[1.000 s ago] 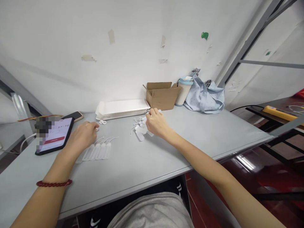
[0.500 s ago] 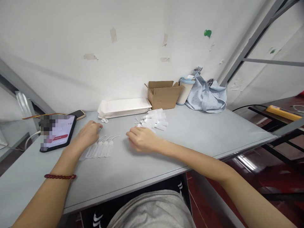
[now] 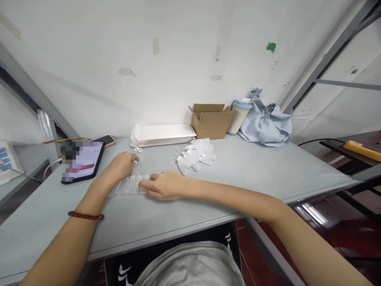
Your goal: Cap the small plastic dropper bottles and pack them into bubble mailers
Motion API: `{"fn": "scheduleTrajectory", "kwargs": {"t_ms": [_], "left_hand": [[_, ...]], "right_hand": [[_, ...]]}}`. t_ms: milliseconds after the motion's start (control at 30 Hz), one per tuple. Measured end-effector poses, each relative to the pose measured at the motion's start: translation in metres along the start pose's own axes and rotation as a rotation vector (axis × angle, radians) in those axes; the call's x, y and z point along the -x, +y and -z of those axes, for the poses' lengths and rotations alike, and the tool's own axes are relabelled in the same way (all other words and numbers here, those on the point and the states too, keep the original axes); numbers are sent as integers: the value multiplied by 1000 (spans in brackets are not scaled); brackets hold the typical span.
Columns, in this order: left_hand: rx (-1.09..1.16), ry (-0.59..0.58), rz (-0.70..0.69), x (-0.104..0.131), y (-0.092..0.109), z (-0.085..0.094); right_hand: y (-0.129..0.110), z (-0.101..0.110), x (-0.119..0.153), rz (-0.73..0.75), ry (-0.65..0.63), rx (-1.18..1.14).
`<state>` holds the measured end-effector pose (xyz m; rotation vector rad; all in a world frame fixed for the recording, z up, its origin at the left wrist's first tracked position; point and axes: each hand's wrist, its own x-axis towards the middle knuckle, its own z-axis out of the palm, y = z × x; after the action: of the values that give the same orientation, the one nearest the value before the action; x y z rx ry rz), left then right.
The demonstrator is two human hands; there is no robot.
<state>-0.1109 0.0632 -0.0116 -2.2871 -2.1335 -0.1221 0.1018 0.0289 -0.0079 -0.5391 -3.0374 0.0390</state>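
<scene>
A row of several slim translucent plastic tubes (image 3: pixel 128 185) lies side by side on the grey table, thin strings trailing from their far ends. At the row's left far corner, my left hand (image 3: pixel 121 166) is closed, pinching a small white ring-like piece (image 3: pixel 135 162) between its fingertips. My right hand (image 3: pixel 166 185) is at the right end of the row, its thumb and fingers closed around the outermost tube, which they partly cover. Beyond it spreads a loose pile of similar white pieces with strings (image 3: pixel 195 155). Two small white rings (image 3: pixel 138 149) lie behind my left hand.
A phone with a lit screen (image 3: pixel 85 161) lies left, another phone (image 3: pixel 108 140) behind it. Along the wall stand a stack of white sheets (image 3: pixel 162 134), an open cardboard box (image 3: pixel 212 124), a lidded cup (image 3: pixel 239 117) and a light blue cloth bag (image 3: pixel 266 125).
My right hand has moved left and nearer me, from beside the pile to the right end of the tube row. My left hand stays near the row, still pinching. The view has shifted slightly left.
</scene>
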Motion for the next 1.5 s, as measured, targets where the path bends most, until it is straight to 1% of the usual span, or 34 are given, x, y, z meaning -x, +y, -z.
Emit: {"fn": "scheduleTrajectory", "kwargs": {"t_ms": [67,133,267,333,367,433,467,500,533,600,633,667,700,767,833,867,933,1033,1167,1233,1400,1500], "left_hand": [[17,3,-3,1,2,1],[33,7,-5,2,3,2],[57,26,5,5,7,5],[99,77,12,6,13,9],[167,118,20,8,17,12],[431,185,50,12,26,19],[604,174,66,15,32,23],[763,126,68,18,38,27],[886,53,55,21,43,30],[1038,-101,3,26,54,34],[1085,-152,-21,29,59,34],[1126,-176,-34,30,64,33],[1172,-168,-37,32,68,32],[1270,-96,-20,33,74,28],[1358,-26,2,33,77,24],[1389,-15,3,33,78,23],[1411,-40,-17,32,79,22],[1365,-82,-60,33,79,22],[1305,-92,-98,34,79,23],[1296,-119,-111,35,79,23],[1346,-233,-116,37,79,23],[1322,-220,-120,38,80,23]], "right_hand": [[1,1,0,-24,-32,-45],[2,2,1,-45,-37,-62],[8,-1,12,-93,32,-51],[14,-4,22,-128,111,-74],[17,-6,27,-146,174,-107],[25,-9,36,-187,335,-232],[28,-10,40,-209,425,-322],[30,-9,43,-235,510,-422],[32,-8,46,-264,587,-528],[33,-4,49,-323,689,-759],[33,-1,50,-340,714,-885],[33,2,50,-341,720,-1018],[32,5,51,-330,712,-1145],[30,10,51,-280,666,-1351],[28,12,51,-238,611,-1464],[28,13,52,-229,589,-1493],[27,13,52,-225,558,-1524],[28,13,52,-235,526,-1556],[30,12,51,-244,489,-1586],[30,13,50,-257,486,-1598],[28,15,52,-277,488,-1596],[27,16,52,-313,486,-1611]]}}
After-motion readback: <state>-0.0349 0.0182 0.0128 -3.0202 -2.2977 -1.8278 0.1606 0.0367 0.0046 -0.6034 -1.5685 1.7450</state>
